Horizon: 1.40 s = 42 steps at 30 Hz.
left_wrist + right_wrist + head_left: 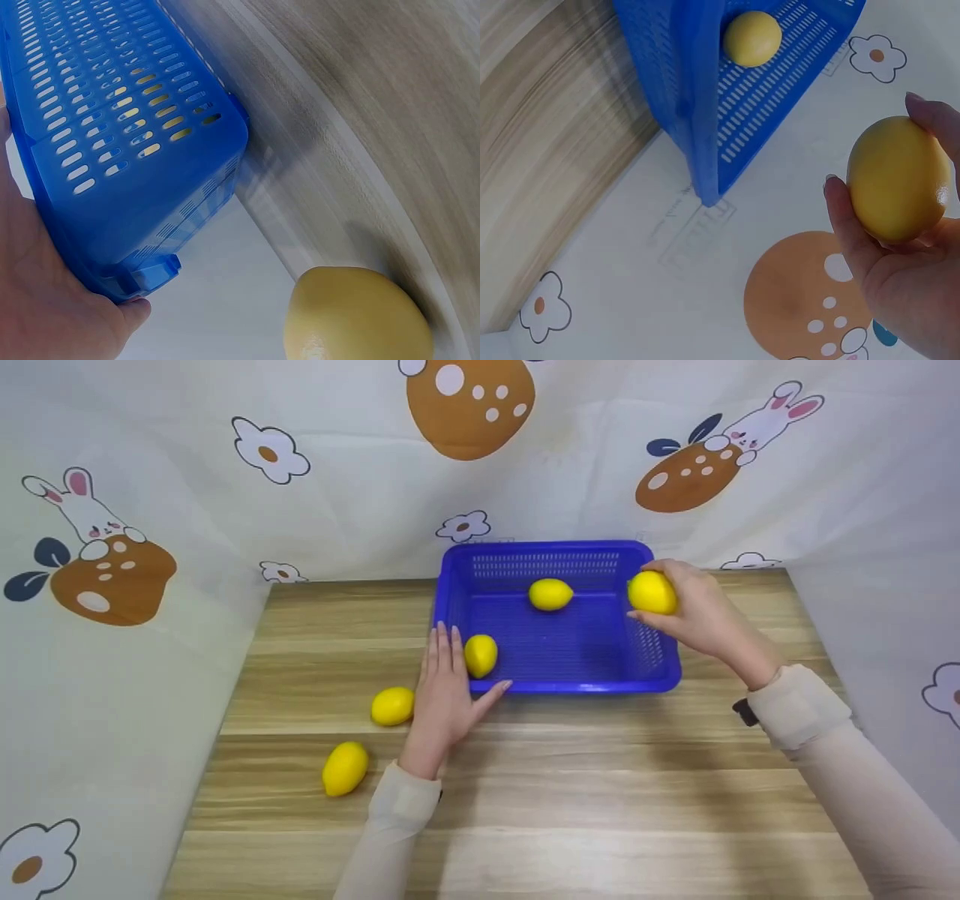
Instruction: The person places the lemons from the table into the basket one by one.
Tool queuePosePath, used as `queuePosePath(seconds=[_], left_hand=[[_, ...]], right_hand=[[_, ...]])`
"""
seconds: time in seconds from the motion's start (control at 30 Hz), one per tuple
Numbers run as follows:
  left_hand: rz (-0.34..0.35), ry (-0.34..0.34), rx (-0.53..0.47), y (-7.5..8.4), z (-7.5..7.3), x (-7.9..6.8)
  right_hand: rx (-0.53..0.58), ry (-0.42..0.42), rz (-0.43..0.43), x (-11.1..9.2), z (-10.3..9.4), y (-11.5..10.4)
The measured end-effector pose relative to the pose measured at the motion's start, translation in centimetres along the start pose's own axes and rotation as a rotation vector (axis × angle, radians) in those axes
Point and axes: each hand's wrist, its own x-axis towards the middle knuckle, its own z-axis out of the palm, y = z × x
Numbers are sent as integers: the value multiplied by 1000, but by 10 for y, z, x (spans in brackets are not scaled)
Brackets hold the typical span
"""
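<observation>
A blue plastic basket (555,687) stands on the table; one lemon (550,594) lies near its back wall and another lemon (481,656) in its front left corner. My left hand (442,697) rests on the rim at that corner, fingers straight along the left side and thumb spread over the front edge. In the left wrist view the palm is against the basket's (142,135) rim. Over the basket's right side, my right hand (701,611) holds a lemon (652,592) between thumb and fingers. The right wrist view shows this lemon (898,180) above the rim.
Two more lemons lie on the wooden table (570,795) left of the basket: one lemon (393,706) beside my left hand, the other lemon (345,769) nearer the front. A printed cloth (360,510) hangs behind the basket and along both sides.
</observation>
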Motion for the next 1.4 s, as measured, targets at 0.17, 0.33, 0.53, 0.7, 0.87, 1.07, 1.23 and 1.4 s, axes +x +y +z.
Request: queuePosePath(seconds=[0.17, 0.33, 0.53, 0.7, 0.87, 1.07, 1.23, 1.4], left_hand=[[1, 11, 0, 1, 0, 0], [-2, 6, 1, 0, 1, 0], [-7, 1, 3, 0, 1, 0], [-5, 5, 3, 0, 0, 0], [-7, -3, -2, 0, 0, 0], [-10, -3, -7, -1, 0, 0], [-5, -2, -3, 0, -1, 0], [-2, 0, 2, 1, -1, 0]], right_hand=[[14, -19, -4, 5, 3, -9], [22, -33, -35, 9, 5, -15], [11, -63, -46, 13, 7, -18], [0, -93, -62, 15, 8, -18], [-6, -122, -78, 18, 11, -17], [15, -134, -76, 21, 15, -14], [68, -142, -36, 21, 18, -13], [103, -153, 0, 21, 20, -13]])
